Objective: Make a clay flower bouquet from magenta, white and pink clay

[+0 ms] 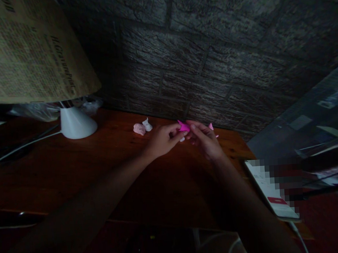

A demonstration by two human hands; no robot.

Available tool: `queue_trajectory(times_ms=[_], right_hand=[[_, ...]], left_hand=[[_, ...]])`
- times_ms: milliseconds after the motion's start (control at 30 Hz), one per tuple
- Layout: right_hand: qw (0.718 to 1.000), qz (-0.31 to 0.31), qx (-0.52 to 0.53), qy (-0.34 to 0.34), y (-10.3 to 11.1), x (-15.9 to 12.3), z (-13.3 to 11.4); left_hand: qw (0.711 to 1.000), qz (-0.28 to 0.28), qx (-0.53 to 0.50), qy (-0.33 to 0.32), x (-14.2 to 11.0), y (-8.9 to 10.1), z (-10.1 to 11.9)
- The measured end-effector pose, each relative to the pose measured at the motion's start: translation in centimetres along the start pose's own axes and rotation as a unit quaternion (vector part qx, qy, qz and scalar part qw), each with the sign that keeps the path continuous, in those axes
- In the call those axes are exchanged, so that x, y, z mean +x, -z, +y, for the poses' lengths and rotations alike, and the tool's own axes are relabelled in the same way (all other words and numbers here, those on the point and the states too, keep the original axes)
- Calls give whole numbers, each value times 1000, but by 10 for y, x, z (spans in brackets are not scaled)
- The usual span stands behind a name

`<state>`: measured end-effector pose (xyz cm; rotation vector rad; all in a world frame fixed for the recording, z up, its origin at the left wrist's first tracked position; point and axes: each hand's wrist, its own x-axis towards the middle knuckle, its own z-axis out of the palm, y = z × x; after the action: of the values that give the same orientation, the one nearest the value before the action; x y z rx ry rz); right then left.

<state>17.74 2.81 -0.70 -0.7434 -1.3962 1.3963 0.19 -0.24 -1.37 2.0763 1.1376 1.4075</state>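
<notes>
A small bright pink piece (184, 126), like folded paper or soft clay, is pinched between my two hands above the wooden table. My left hand (164, 139) grips it with thumb and fingers from the left. From the right, the thumb and fingertips of my right hand (206, 139) close on its other end. Something small and white (182, 139) shows just under the fingers. Partly hidden behind my right hand is another pink piece (210, 126). Left of my hands, a pale pink lump (139, 129) lies beside a crumpled white piece (147, 124).
A lamp with a newsprint shade (33, 54) and white base (77, 124) stands at the left, its cord running left. Clear plastic (39, 111) lies behind it. A stone-patterned wall (165, 58) rises behind the table (149, 181). A partly blurred-out tablet-like device (264, 185) sits at the right edge.
</notes>
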Motion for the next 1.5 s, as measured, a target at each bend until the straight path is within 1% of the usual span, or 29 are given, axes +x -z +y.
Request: queue_trajectory(times_ms=[100,167,233,333,467,567,633,700,800,933,1000,1133,1200,1367,1500], right_hand=[[999,-5,10,-52,1,0,4],[997,-4,28,-77,1,1,5],[995,3,65,-79,1,2,5],[991,15,116,-70,2,3,5],[989,2,136,-63,2,3,5],[990,12,132,-54,2,4,5],[990,20,127,-50,1,4,5],[993,20,110,-45,1,3,5],[998,23,53,-31,0,3,8],[999,24,-18,-20,1,1,12],[999,14,-25,-17,1,1,13],[1000,-5,-8,-15,1,1,12],[1000,-9,-23,-11,2,1,11],[995,-2,-97,12,3,2,7],[985,7,-163,53,2,1,7]], left_hand=[[992,-16,118,-46,-3,1,-3],[986,-1,159,-55,-5,1,-4],[984,23,172,-49,-6,0,-4],[987,59,148,-35,-6,-2,-5],[994,97,50,-22,-4,-4,-4],[994,104,21,-20,-3,-4,-1],[995,97,11,-15,-4,-5,2],[996,90,-4,-4,-5,-5,3],[996,85,-16,8,-6,-7,2],[996,85,-9,-5,-6,-8,-3],[996,88,5,-18,-6,-8,-5],[995,87,27,-42,-5,-7,-5],[995,84,28,-48,-5,-7,-6],[996,76,20,-43,-5,-9,-11],[996,56,43,-45,-6,-11,-14]])
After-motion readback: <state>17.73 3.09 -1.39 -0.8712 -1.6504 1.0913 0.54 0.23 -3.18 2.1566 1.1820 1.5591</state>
